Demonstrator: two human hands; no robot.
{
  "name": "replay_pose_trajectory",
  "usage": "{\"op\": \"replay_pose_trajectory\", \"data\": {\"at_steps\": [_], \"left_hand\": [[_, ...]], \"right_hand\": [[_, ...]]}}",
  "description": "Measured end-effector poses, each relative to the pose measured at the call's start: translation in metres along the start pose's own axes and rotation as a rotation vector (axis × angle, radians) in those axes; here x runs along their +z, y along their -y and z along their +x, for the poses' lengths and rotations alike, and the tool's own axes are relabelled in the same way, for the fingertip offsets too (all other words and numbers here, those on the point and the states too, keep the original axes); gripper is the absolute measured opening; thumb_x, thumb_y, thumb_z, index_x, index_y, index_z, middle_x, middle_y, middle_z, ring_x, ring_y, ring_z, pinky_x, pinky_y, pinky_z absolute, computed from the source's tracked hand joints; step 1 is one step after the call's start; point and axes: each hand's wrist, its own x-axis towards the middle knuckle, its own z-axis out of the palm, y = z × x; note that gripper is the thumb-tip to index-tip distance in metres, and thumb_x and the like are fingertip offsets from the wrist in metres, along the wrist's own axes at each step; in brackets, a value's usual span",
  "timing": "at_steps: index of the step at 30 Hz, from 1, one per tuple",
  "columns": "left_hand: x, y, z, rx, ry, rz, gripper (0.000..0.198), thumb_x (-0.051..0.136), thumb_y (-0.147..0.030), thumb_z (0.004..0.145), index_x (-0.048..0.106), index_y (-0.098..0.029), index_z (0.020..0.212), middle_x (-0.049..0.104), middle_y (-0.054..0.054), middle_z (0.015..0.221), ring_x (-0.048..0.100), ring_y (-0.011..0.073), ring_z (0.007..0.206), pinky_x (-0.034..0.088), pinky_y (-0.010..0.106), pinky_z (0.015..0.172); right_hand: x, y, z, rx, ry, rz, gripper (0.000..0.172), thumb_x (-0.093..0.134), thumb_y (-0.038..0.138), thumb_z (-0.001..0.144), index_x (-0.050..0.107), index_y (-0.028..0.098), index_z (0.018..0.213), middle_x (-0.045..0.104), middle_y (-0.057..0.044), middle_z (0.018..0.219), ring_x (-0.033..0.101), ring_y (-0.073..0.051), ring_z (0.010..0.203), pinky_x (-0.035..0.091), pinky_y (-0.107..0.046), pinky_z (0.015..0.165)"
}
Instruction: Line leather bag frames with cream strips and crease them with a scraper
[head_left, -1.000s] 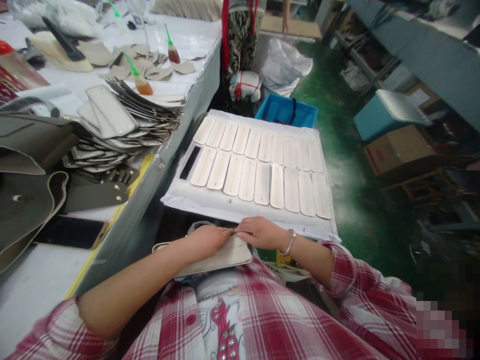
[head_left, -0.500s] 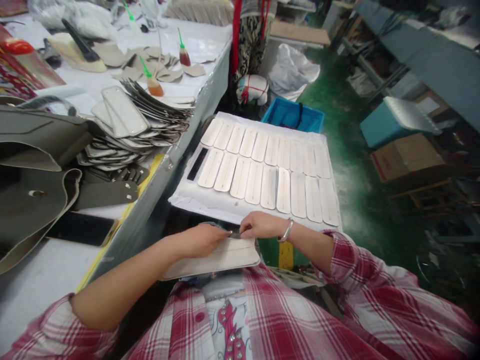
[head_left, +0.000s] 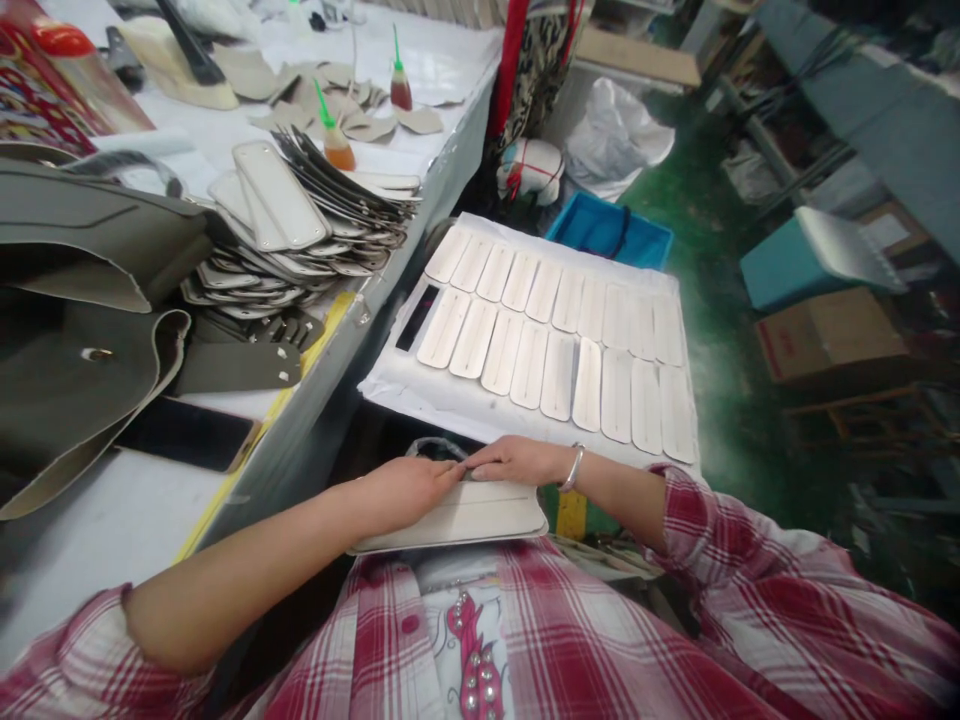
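Note:
In front of my body lies a long cream leather panel with rounded corners and a thin line along it, its long side running left to right. My left hand is closed over the panel's far edge, fingers pointing right. My right hand comes from the other side and grips the same edge, its fingertips meeting those of the left. What lies under the fingertips is hidden. Just beyond, a white-covered board carries two rows of similar cream panels.
On the left table stand a stack of edged panels, grey leather bag parts, a phone and green-tipped bottles. A blue crate sits behind the board. Cardboard box at right; a person stands at the back.
My fingertips have drawn together at the panel's far edge, the right hand moving onto the left fingers. The whole view has shifted slightly, with the scene sliding right.

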Motion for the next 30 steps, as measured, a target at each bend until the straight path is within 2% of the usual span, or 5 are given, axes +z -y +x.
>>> {"op": "replay_pose_trajectory", "data": {"at_steps": [5, 9, 16, 24, 30], "left_hand": [[-0.023, 0.033, -0.045, 0.013, 0.021, -0.351, 0.039, 0.036, -0.016, 0.086, 0.051, -0.023, 0.121, 0.062, 0.002, 0.115, 0.059, 0.0158, 0.099, 0.042, 0.022, 0.086], [-0.022, 0.04, -0.074, -0.066, -0.081, -0.422, 0.034, 0.037, -0.022, 0.089, 0.055, -0.024, 0.117, 0.061, 0.0, 0.115, 0.058, 0.0148, 0.103, 0.041, 0.023, 0.089], [0.005, 0.031, -0.084, -0.112, -0.153, -0.087, 0.04, 0.038, -0.015, 0.086, 0.046, -0.015, 0.124, 0.054, 0.009, 0.126, 0.054, 0.018, 0.111, 0.038, 0.028, 0.097], [0.008, 0.019, -0.101, -0.151, -0.148, 0.184, 0.049, 0.037, -0.009, 0.081, 0.038, -0.013, 0.13, 0.046, 0.012, 0.133, 0.048, 0.0193, 0.116, 0.038, 0.03, 0.098], [0.012, 0.01, -0.096, -0.181, -0.12, 0.328, 0.056, 0.041, -0.004, 0.072, 0.041, -0.009, 0.128, 0.044, 0.016, 0.133, 0.049, 0.022, 0.115, 0.039, 0.032, 0.097]], "right_hand": [[0.002, 0.01, 0.015, -0.045, 0.039, -0.02, 0.038, 0.038, 0.036, 0.09, 0.055, 0.022, 0.122, 0.059, -0.001, 0.118, 0.056, -0.017, 0.103, 0.04, -0.028, 0.092], [0.006, 0.016, 0.033, -0.072, 0.082, 0.0, 0.04, 0.035, 0.038, 0.091, 0.051, 0.025, 0.125, 0.056, 0.0, 0.122, 0.053, -0.017, 0.108, 0.038, -0.03, 0.096], [0.02, 0.032, 0.061, -0.143, 0.026, -0.095, 0.037, 0.035, 0.036, 0.091, 0.058, 0.024, 0.117, 0.057, -0.002, 0.121, 0.05, -0.016, 0.113, 0.034, -0.031, 0.101], [0.034, 0.048, 0.097, -0.26, 0.016, -0.213, 0.038, 0.039, 0.041, 0.089, 0.06, 0.021, 0.113, 0.062, -0.006, 0.112, 0.059, -0.017, 0.095, 0.044, -0.031, 0.086], [0.009, 0.026, 0.046, -0.091, 0.09, -0.208, 0.043, 0.031, 0.04, 0.092, 0.052, 0.022, 0.125, 0.054, -0.004, 0.125, 0.052, -0.018, 0.11, 0.037, -0.031, 0.096]]}}
